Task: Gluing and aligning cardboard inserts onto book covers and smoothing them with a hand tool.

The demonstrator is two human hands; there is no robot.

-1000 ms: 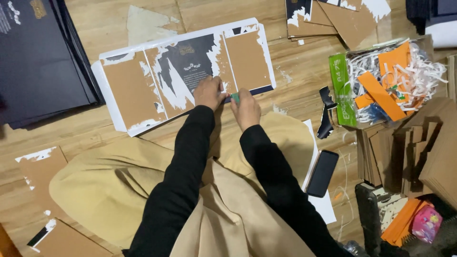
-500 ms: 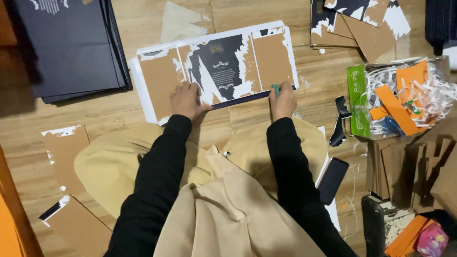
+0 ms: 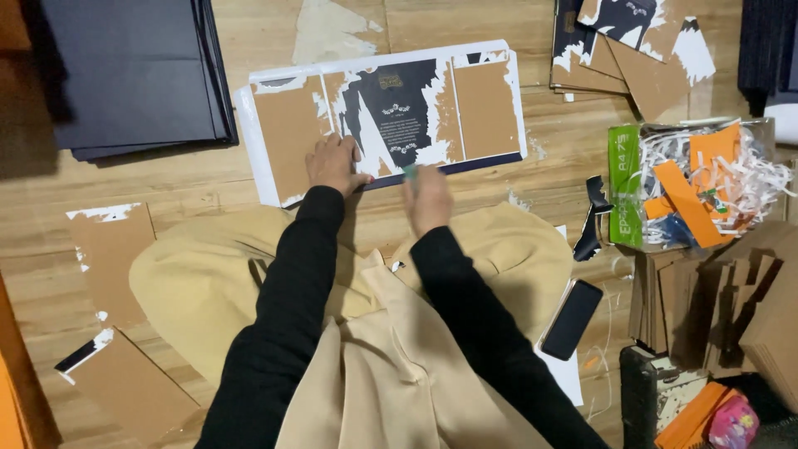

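Two hands work one flat cardboard panel (image 3: 386, 116) on the floor: left hand (image 3: 334, 164) pressed open on it, right hand (image 3: 428, 198) pinching a small green tool (image 3: 410, 172) at its near edge. Likely light, stiff, its paper skin tearing easily.

Bare wooden floor (image 3: 499, 158) lies open just right of the torn cardboard sheet (image 3: 391, 116). Farther right, a box of paper scraps (image 3: 690, 187) blocks the way. A stack of dark sheets (image 3: 133, 75) closes off the far left.

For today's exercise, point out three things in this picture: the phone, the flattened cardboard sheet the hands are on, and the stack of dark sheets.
Phone (image 3: 572, 318): head view, middle of its black face.
Cardboard sheet (image 3: 486, 108): head view, bare brown right panel.
Dark sheets (image 3: 133, 75): head view, top sheet's centre.
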